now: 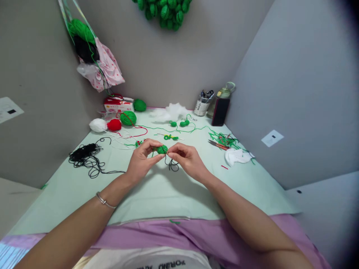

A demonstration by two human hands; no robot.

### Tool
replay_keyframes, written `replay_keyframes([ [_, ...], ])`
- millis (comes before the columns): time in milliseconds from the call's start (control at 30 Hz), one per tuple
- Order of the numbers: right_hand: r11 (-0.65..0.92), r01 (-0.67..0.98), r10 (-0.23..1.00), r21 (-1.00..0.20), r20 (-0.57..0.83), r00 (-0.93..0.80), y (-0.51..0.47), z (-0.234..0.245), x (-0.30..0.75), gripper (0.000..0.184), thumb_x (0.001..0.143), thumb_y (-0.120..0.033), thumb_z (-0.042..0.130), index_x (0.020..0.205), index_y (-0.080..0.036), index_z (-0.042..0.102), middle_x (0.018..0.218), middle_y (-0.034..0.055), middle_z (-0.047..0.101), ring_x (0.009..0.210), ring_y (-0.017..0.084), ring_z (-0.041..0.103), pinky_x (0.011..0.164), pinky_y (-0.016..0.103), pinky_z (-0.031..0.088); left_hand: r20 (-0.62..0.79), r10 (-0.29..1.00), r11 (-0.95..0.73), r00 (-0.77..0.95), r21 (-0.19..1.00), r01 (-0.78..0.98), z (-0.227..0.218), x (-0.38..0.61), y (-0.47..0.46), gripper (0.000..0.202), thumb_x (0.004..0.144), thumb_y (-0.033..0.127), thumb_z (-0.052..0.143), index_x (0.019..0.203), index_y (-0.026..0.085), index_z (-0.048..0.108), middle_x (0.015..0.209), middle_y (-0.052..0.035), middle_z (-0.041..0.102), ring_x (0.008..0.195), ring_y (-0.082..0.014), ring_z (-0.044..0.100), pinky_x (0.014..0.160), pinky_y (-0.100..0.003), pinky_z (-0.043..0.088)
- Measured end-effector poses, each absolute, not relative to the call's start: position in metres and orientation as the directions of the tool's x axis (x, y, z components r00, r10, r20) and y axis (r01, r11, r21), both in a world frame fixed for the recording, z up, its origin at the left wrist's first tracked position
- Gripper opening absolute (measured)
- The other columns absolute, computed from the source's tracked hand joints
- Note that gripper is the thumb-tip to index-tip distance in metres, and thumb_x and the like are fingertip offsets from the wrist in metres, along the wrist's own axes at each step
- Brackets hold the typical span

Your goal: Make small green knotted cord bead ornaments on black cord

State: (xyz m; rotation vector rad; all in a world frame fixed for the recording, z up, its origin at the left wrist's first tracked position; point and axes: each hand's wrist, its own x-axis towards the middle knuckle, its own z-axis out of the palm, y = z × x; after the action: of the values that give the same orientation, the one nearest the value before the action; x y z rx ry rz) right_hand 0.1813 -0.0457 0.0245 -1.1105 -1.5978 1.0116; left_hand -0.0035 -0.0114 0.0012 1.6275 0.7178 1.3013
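A small green crocheted piece (162,150) with a black strand across it sits between the thumb and fingers of my left hand (143,158). My right hand (186,157) is pinched at the right edge of that piece, fingertips together. What the right fingertips grip is too small to make out; it may be the strand or a needle. Loose black yarn (173,165) curls below the fingertips onto the table. Just behind the hands lies a crochet hook (179,139) with small green and yellow bits beside it. Small red and green pieces (139,143) lie partly behind my left hand.
Tangled black yarn (85,153) lies left, near white (98,125), red (114,124) and green (128,118) yarn balls. White stuffing (171,112) is at the back. Scissors (218,145), green scraps (224,139), a phone (220,112) and a pen cup (202,104) stand or lie right.
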Motion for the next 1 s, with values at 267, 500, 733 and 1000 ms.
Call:
replay_keyframes([
  [267, 0.296, 0.224, 0.948, -0.929, 0.257, -0.187, -0.0489, 0.0287, 0.1805, 0.018, 0.086, -0.033, 0.063, 0.087, -0.017, 0.069, 0.075, 0.0001, 0.053, 0.062, 0.010, 0.043, 0.057, 0.025, 0.034, 0.507, 0.826, -0.502, 0.246, 0.861, -0.085, 0.0011, -0.0039, -0.0115, 0.022, 0.078, 0.020, 0.075, 0.097, 0.021, 0.065, 0.095, -0.0045, 0.059, 0.093, -0.0176, 0.059, 0.088, -0.034, 0.048],
  [500, 0.227, 0.164, 0.964, -0.960, 0.197, -0.180, -0.0487, 0.0242, 0.1790, 0.020, 0.085, -0.036, 0.064, 0.089, -0.017, 0.068, 0.067, -0.0020, 0.049, 0.059, 0.010, 0.039, 0.055, 0.025, 0.032, 0.513, 0.831, -0.510, 0.214, 0.857, -0.074, -0.0009, -0.0031, -0.0124, 0.021, 0.078, 0.021, 0.075, 0.097, 0.020, 0.066, 0.095, -0.0048, 0.058, 0.095, -0.0183, 0.058, 0.088, -0.034, 0.049],
  [733, 0.231, 0.138, 0.967, -0.963, 0.211, -0.144, -0.0483, 0.0233, 0.1732, 0.024, 0.083, -0.040, 0.066, 0.081, -0.017, 0.064, 0.062, -0.0027, 0.048, 0.057, 0.010, 0.039, 0.053, 0.024, 0.031, 0.495, 0.847, -0.486, 0.195, 0.869, -0.093, 0.0005, -0.0002, -0.0142, 0.019, 0.076, 0.022, 0.076, 0.093, 0.020, 0.067, 0.091, -0.0043, 0.059, 0.090, -0.0177, 0.059, 0.086, -0.034, 0.050],
  [1000, 0.238, 0.110, 0.965, -0.965, 0.223, -0.138, -0.0478, 0.0215, 0.1729, 0.024, 0.082, -0.040, 0.068, 0.079, -0.017, 0.063, 0.063, -0.0027, 0.048, 0.057, 0.010, 0.038, 0.054, 0.024, 0.032, 0.507, 0.833, -0.502, 0.221, 0.861, -0.079, 0.0000, -0.0009, -0.0151, 0.019, 0.078, 0.021, 0.074, 0.095, 0.020, 0.066, 0.092, -0.0042, 0.058, 0.093, -0.0179, 0.058, 0.087, -0.034, 0.049],
])
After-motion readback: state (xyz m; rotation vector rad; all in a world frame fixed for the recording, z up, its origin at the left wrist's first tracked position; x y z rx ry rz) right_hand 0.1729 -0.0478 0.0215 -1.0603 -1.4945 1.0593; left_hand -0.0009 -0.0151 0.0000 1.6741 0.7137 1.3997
